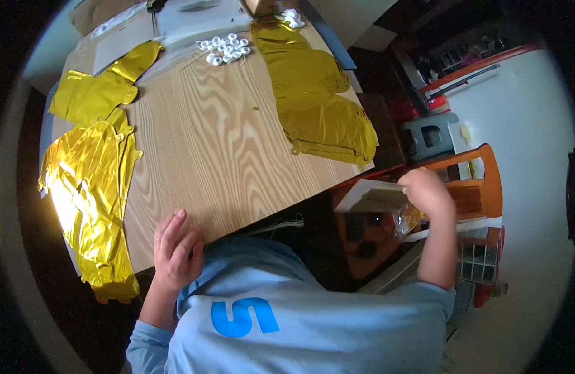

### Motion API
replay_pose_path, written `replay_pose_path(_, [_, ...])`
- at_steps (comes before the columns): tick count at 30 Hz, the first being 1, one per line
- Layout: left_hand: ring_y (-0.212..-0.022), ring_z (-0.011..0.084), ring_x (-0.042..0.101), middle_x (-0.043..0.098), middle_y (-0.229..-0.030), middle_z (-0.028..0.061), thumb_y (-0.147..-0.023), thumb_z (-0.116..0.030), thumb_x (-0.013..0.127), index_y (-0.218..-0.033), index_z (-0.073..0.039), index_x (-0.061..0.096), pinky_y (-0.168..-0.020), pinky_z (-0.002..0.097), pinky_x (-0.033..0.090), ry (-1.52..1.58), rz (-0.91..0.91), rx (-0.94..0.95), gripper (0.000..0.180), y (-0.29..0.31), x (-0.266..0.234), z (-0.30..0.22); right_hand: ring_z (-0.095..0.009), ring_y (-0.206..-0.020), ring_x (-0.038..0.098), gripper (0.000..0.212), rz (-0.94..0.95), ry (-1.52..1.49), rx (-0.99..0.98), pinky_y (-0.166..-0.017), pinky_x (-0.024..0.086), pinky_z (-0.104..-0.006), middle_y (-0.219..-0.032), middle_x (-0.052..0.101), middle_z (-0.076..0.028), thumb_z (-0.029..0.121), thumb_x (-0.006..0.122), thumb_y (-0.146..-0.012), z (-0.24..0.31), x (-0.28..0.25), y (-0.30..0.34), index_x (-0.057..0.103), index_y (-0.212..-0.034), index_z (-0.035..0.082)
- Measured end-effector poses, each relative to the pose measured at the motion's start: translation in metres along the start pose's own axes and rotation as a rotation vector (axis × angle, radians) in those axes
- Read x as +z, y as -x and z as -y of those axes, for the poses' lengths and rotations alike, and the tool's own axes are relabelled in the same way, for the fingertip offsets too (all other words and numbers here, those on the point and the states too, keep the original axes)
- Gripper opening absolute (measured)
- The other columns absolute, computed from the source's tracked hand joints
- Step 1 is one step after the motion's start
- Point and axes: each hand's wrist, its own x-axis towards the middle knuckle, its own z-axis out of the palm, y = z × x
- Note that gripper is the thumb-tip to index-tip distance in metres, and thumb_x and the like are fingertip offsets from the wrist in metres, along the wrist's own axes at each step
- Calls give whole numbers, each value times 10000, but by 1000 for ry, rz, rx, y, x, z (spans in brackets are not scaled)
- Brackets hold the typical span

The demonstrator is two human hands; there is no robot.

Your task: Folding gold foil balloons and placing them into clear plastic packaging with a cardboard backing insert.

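My right hand (427, 190) is closed on the edge of a flat pale card-like packet (370, 197), held out beyond the table's right front corner, above a wooden chair. A crinkled clear plastic bag (404, 219) with something gold in it shows just below that hand; I cannot tell whether the hand holds it too. At the table's front edge rests my left hand (175, 252), fingers apart and loosely bent, holding nothing. Flat gold foil balloons lie at both sides: a shiny stack (91, 193) nearest my left hand, and another stack (318, 100) along the right edge.
Another gold foil piece (94, 93) lies at the far left of the wood-grained table (200, 149). Small white rolls (225, 48) are heaped at the back, near clear plastic sheeting (197, 25). An orange wooden chair (487, 181) and a grey plastic stool (429, 136) stand to the right.
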Motion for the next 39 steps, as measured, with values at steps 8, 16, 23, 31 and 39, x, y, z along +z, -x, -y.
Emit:
replay_pose_path(8, [-1107,393,638,607,-1284,212,-682,5,737,-938,-50,667,-925,520,513,16,-5,65,271,-15,-15,-3,-343,-1014,679,183,-356,-114,271,-900,538,-431,-1068,703,-204,34,568,-916,-141,329,-213,694,-1046,7])
replay_pose_path(16, [-986,344,609,631,-1022,121,-720,-76,766,-991,-81,689,-852,450,498,-337,-24,-521,282,28,-129,3,-302,-1034,665,215,-466,-349,561,-923,530,-387,-1152,682,-191,79,564,-985,-38,311,-235,651,-1162,-6])
replay_pose_path(23, [-969,319,577,625,-1034,96,-728,-89,794,-916,-100,651,-878,432,436,-452,-80,-617,236,92,-148,51,-225,-1039,646,191,-1474,-1073,569,-929,518,-317,-1161,672,-150,93,558,-1020,-7,152,-123,656,-1144,-14])
replay_pose_path(31, [-857,282,618,643,-889,95,-835,-112,706,-878,-63,671,-766,391,460,-237,-54,-603,74,54,-131,76,-221,-937,633,151,-1095,-1085,-501,-809,515,-344,-987,668,-114,4,630,-916,242,-1,-87,697,-1052,4])
replay_pose_path(39, [-628,84,551,626,-712,18,-973,-185,665,-948,18,656,-569,267,472,437,-281,-1019,205,15,-131,69,-161,-780,677,204,269,-1376,-826,-700,540,-302,-900,709,-62,215,630,-987,403,-59,-109,707,-995,27])
